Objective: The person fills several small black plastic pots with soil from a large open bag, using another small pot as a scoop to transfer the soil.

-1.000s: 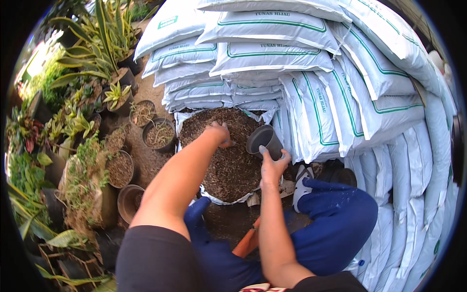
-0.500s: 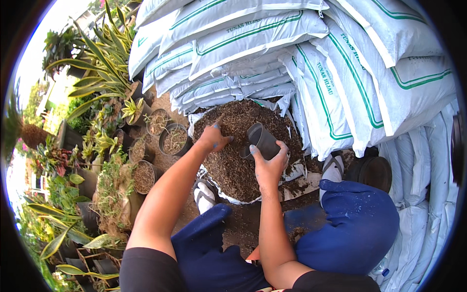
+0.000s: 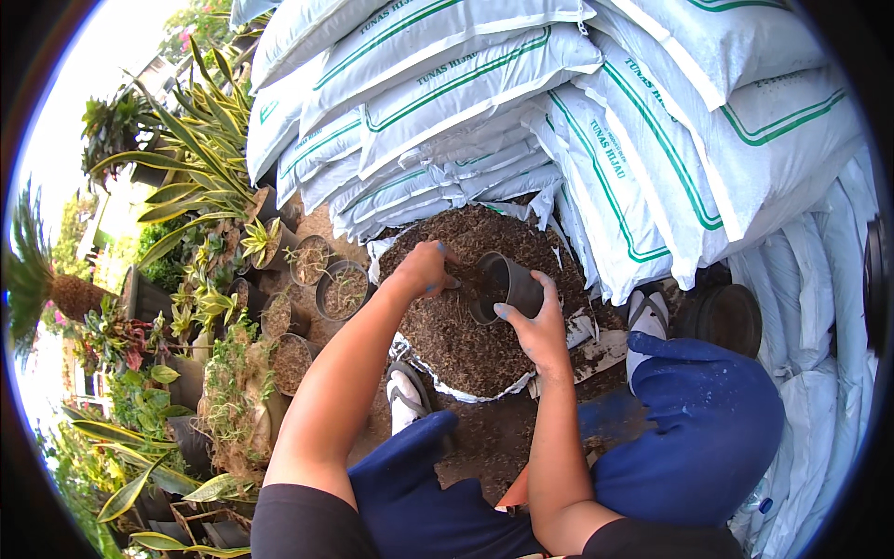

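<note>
My right hand (image 3: 538, 328) grips a black plastic plant pot (image 3: 520, 287) by its side. The pot is tipped so its mouth faces left, over a mound of dark, crumbly potting soil (image 3: 466, 349). At the soil's surface, just left of the pot's mouth, is my left hand (image 3: 426, 270). Its fingers are bent with the thumb apart from them, and no tool shows in it. Whether some soil lies in those fingers is hard to make out. A white sack (image 3: 466, 393) shows around the lower edge of the mound.
White sacks with green stripes (image 3: 456, 88) are stacked high behind the soil and along the right. Potted plants (image 3: 345, 289) crowd the left side. A round black container (image 3: 728, 321) stands near my right foot. My sandaled feet (image 3: 406, 396) flank the mound.
The pot has tilted further, its mouth turning toward my left hand. My left hand's fingers have bent more and sit nearer the pot. The whole view has shifted slightly.
</note>
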`<state>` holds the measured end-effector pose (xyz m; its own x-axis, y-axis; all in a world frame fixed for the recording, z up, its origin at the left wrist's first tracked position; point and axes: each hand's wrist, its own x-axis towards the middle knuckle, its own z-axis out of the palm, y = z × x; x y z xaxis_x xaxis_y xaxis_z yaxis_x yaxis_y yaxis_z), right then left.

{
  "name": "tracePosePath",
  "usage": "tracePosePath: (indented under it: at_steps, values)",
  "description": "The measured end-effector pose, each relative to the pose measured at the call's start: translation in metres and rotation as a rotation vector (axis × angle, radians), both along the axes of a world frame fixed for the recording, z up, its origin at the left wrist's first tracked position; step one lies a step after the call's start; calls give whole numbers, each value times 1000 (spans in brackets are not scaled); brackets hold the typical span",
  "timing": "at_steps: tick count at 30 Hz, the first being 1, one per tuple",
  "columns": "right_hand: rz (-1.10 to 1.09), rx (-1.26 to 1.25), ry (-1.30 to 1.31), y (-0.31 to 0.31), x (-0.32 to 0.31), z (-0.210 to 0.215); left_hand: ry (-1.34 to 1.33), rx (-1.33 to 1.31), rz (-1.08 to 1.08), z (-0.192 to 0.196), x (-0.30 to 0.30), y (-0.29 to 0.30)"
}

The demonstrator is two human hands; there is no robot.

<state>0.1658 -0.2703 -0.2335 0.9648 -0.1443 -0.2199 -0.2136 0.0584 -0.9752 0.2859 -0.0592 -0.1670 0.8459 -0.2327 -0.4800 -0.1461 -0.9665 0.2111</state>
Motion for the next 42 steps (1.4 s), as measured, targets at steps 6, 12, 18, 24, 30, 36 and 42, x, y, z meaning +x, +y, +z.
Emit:
tracePosePath:
  at_steps: [6,12,18,24,30,36,42]
  values:
    - [-71,30,-185,-22,2,4,1,-322,-133,5,-3,7]
    - [-205,-300,-207,-31,12,-13,-153,-54,-92,-13,-9,25]
    - [-319,-404,-67,-24,11,-38,64,60,196,-28,-14,21]
    - [-212,-346,-94,24,10,-16,-34,-73,137,-43,-14,39]
    - [-57,-435,-437,33,8,37,-63,-139,273,-38,5,71]
    - [198,-408,-614,37,11,57,-318,-31,91,-55,-4,78]
    - [24,-375,-531,4,20,35,-298,-88,149,-39,-13,53]
